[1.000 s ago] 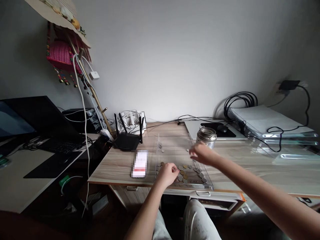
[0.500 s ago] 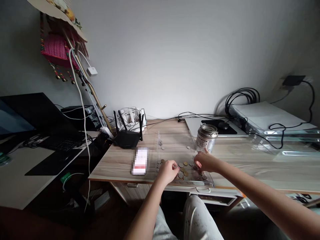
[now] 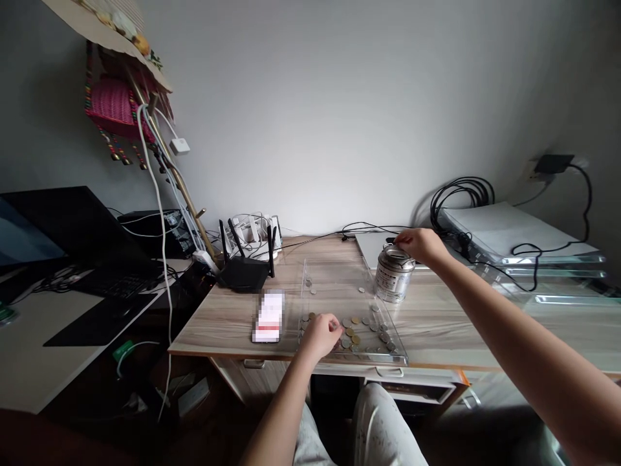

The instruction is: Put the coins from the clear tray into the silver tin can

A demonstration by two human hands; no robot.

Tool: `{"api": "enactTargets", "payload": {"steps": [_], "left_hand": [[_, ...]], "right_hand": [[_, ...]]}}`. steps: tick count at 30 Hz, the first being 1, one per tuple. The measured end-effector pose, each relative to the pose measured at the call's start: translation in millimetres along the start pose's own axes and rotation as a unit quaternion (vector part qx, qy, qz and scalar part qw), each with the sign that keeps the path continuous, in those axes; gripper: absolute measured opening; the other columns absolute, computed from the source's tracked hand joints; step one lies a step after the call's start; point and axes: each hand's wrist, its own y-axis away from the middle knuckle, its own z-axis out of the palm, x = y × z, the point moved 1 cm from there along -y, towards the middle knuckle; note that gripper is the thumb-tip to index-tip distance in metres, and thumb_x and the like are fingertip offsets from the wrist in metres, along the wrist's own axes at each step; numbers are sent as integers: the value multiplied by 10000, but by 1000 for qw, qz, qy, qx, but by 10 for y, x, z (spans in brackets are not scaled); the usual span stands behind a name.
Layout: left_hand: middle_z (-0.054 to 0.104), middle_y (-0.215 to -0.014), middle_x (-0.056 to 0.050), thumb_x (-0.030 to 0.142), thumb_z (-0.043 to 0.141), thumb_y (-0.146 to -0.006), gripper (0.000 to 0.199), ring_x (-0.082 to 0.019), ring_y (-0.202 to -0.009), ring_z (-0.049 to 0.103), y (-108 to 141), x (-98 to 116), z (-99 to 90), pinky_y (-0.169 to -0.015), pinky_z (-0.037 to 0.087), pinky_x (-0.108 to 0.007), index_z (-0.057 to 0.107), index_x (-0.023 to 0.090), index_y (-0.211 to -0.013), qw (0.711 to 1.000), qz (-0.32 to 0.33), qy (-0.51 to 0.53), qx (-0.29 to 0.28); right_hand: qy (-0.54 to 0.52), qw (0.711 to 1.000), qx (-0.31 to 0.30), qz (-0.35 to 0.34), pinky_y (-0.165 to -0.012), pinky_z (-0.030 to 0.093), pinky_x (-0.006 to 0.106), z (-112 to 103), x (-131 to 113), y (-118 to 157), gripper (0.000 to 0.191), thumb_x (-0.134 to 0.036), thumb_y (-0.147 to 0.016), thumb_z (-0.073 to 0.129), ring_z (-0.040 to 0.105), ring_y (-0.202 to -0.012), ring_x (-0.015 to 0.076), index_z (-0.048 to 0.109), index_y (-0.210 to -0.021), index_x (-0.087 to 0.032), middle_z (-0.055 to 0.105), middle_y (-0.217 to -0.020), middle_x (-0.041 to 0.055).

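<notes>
Over the top of a silver metal tin (image 3: pixel 394 282) my right hand (image 3: pixel 421 246) is closed in a pinch; what its fingertips hold is too small to make out. The tin stands upright with a paper label around its side. My left hand (image 3: pixel 324 333) rests among coins in a shallow clear plastic tray (image 3: pixel 334 275), its fingers curled together with their contents hidden. Several gold-coloured coins (image 3: pixel 356 339) and silver coins (image 3: pixel 384 337) lie spread along the tray's near part. A few more lie farther back, such as a silver coin (image 3: pixel 361 290).
Left of the tray lies a phone (image 3: pixel 269 317) with a lit, blurred screen. Behind it stands a black router (image 3: pixel 246 273) with upright antennas. A laptop (image 3: pixel 58 226) is at far left. Stacked clear trays (image 3: pixel 538 259) and coiled black cable (image 3: pixel 463 194) are at right.
My right hand has risen from the coins at the tray's right side to the top of the tin. My left hand has stayed at the coins. The view has shifted slightly.
</notes>
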Motion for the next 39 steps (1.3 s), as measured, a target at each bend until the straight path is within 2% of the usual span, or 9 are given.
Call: {"api": "enactTargets", "payload": {"steps": [4, 9, 15, 17, 19, 21, 24, 34, 39], "left_hand": [[659, -710, -15, 243, 568, -770, 147, -101, -604, 545, 13, 23, -14, -576, 364, -204, 676, 166, -833, 1000, 4, -7, 2], [658, -700, -11, 248, 569, -780, 134, -104, -602, 552, 22, 44, -25, -594, 381, -210, 669, 167, -818, 1000, 2, -11, -5], [673, -754, -19, 237, 541, -797, 148, -95, -578, 549, 30, 45, -26, -564, 381, -202, 661, 163, -843, 1000, -7, 4, -13], [677, -762, -22, 196, 532, -788, 143, -94, -594, 556, 25, 37, -29, -575, 385, -197, 664, 161, -830, 1000, -2, 1, -12], [678, -756, -23, 153, 523, -773, 152, -97, -615, 564, 15, 24, -28, -586, 389, -195, 668, 159, -817, 1000, 6, -5, -9], [678, -753, -24, 127, 515, -761, 171, -99, -629, 570, 2, 7, -22, -591, 393, -194, 670, 159, -826, 1000, 8, -6, -8], [677, -764, -24, 130, 534, -744, 172, -105, -657, 579, -12, -12, -11, -611, 404, -196, 671, 160, -845, 1000, 2, -10, -2], [685, -779, -30, 174, 536, -771, 148, -122, -671, 593, -15, -11, -12, -629, 414, -213, 668, 167, -836, 1000, 9, -15, -8], [687, -769, -30, 192, 535, -768, 154, -115, -648, 585, 7, 6, -18, -605, 403, -207, 672, 168, -833, 1000, 12, -13, -6]], "right_hand": [[56, 996, -69, 5, -633, 447, 221, 99, 65, -29, 236, -170, -686, 527, 640, -761, 162, 722, -812, -215, 724, -813, 19], [67, 993, -101, -7, -657, 448, 226, 97, 59, 21, 259, -157, -688, 530, 640, -805, 170, 727, -842, -222, 725, -840, 16], [53, 995, -9, -80, -753, 448, 262, 51, -363, 354, 282, -208, -803, 462, 613, -888, 190, 710, -936, -192, 700, -974, 65], [49, 985, -85, -142, -750, 445, 270, 175, -583, 604, 254, -189, -802, 470, 615, -846, 183, 712, -882, -199, 700, -919, 61], [60, 958, -207, -191, -787, 438, 298, 355, -739, 861, 190, -161, -760, 538, 619, -833, 189, 709, -832, -202, 700, -867, 54], [96, 929, -305, -185, -849, 422, 361, 528, -798, 1061, 141, -162, -675, 651, 617, -874, 225, 706, -801, -192, 697, -865, 67], [141, 908, -362, -155, -942, 357, 470, 678, -769, 1192, 237, -205, -547, 776, 587, -976, 285, 697, -769, -178, 684, -917, 99], [115, 900, -385, -168, -996, 246, 576, 624, -703, 1212, 164, -275, -524, 784, 548, -1013, 302, 684, -624, -193, 676, -822, 77], [69, 928, -340, -136, -1032, 195, 573, 625, -698, 1336, 92, -272, -632, 688, 571, -959, 268, 671, -693, -205, 676, -808, 51]]}}
